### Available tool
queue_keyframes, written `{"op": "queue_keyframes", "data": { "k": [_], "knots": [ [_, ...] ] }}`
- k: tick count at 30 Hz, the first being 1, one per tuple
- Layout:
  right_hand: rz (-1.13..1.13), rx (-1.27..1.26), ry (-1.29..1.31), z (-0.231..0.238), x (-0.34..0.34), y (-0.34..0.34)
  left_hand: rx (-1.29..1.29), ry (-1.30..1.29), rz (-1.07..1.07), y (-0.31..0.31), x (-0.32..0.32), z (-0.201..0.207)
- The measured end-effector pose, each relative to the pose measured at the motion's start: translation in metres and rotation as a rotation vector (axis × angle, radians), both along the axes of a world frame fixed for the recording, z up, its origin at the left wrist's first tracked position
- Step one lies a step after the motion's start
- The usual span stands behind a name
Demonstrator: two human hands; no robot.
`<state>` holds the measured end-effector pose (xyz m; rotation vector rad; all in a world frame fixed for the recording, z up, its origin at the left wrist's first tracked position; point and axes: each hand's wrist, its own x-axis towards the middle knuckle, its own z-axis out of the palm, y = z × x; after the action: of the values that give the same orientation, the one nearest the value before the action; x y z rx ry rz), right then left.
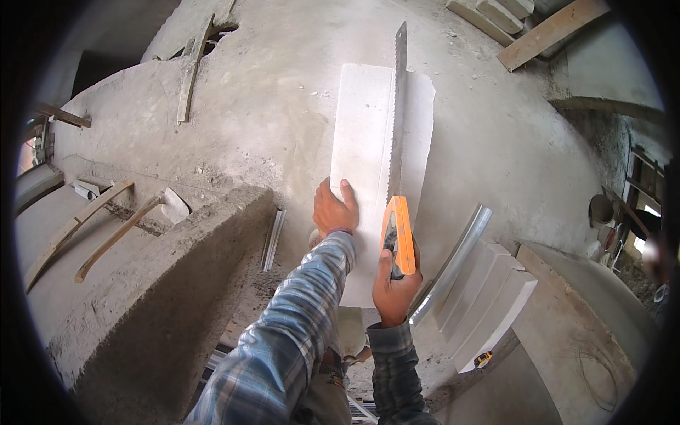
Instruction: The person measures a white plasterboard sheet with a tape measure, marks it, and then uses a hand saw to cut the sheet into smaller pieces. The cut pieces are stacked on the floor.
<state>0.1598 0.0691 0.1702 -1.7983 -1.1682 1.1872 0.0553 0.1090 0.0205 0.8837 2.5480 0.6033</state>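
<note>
A long white block (360,127), like aerated concrete, lies in front of me with its length pointing away. My left hand (336,209) rests on its near left part, fingers spread and flat against the surface. The orange handle of a handsaw (404,234) is wrapped in the fingers of my right hand (397,292). Its toothed grey blade runs lengthwise over the block, teeth toward the left, and the tip reaches past the far end. Along the blade the block's right part shows an uneven outer edge. How deep the blade sits I cannot tell.
Several pale slabs (489,304) lean at the right, with a yellow-black tape measure (483,360) at their lower end. Metal profiles (457,258) lie beside them. A rough concrete ledge (163,283) stands left, with a wooden-handled digging tool (120,237) beyond. A plank (552,34) lies far right.
</note>
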Motion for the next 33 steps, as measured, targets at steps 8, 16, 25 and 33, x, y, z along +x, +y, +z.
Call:
{"op": "queue_keyframes", "data": {
  "k": [8,16,25,33],
  "knots": [
    [0.045,0.021,-0.046,0.003,0.001,-0.001,0.006,-0.009,0.006,0.002,0.000,-0.003],
    [0.060,0.034,-0.069,0.001,0.000,-0.006,0.021,-0.014,-0.009,-0.001,-0.002,-0.005],
    [0.044,0.017,-0.099,0.006,-0.004,-0.013,0.006,-0.002,-0.008,-0.001,-0.001,-0.004],
    [0.086,-0.017,-0.164,-0.023,-0.017,0.059,0.008,-0.004,-0.006,0.002,0.000,-0.004]
  ]
}}
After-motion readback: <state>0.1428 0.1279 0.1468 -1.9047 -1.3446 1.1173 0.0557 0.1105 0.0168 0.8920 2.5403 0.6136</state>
